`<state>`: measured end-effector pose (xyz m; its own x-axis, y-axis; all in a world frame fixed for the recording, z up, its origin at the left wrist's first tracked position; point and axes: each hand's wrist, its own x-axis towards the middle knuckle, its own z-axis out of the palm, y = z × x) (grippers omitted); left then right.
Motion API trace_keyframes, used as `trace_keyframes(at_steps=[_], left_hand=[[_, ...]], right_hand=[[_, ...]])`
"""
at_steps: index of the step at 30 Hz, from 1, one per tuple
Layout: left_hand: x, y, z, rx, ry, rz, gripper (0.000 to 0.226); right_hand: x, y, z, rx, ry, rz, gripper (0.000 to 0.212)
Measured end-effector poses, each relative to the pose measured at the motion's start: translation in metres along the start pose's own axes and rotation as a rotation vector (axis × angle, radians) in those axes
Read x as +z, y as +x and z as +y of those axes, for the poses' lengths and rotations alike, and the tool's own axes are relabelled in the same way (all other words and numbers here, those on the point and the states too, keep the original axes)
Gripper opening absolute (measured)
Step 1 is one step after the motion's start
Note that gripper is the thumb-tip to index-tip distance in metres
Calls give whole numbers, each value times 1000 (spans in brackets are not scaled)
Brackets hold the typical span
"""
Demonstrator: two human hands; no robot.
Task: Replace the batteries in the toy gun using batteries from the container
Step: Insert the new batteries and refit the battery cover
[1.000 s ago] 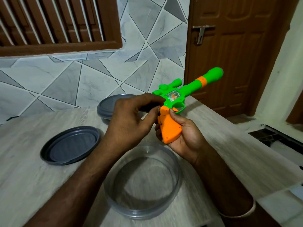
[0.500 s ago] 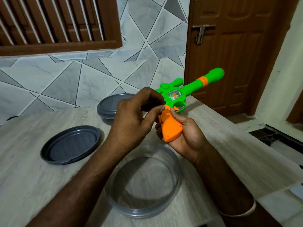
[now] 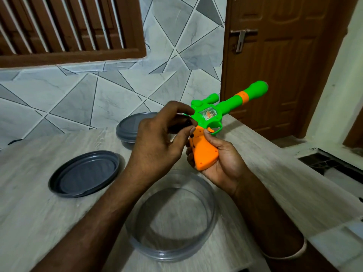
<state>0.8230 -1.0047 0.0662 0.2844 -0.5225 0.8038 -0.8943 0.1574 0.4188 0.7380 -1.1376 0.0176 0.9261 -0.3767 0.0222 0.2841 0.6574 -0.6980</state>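
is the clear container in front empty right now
Yes, the clear container near the table's front edge shows only its bare see-through bottom, with no batteries or anything else lying inside it.

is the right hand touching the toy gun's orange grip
Touching. The head view shows the right hand wrapped around the orange grip of the toy gun, thumb pressed on its side.
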Motion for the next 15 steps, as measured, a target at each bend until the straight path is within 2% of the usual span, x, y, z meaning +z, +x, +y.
trace_keyframes(at_steps=[2,6,8,11,15], left_hand=[[0,0,0,15,-15,7,15],[3,-1,1,19,-37,47,22],[3,0,1,34,-7,56,18],[1,1,0,48,23,32,13],[-1,1,-2,50,31,-10,18]], right_hand=[[1,0,1,-4,4,-10,37],[2,1,2,-20,12,-10,31],[2,1,2,-14,8,-3,32],[1,1,1,-3,0,7,34],[2,0,1,-2,1,19,34]])
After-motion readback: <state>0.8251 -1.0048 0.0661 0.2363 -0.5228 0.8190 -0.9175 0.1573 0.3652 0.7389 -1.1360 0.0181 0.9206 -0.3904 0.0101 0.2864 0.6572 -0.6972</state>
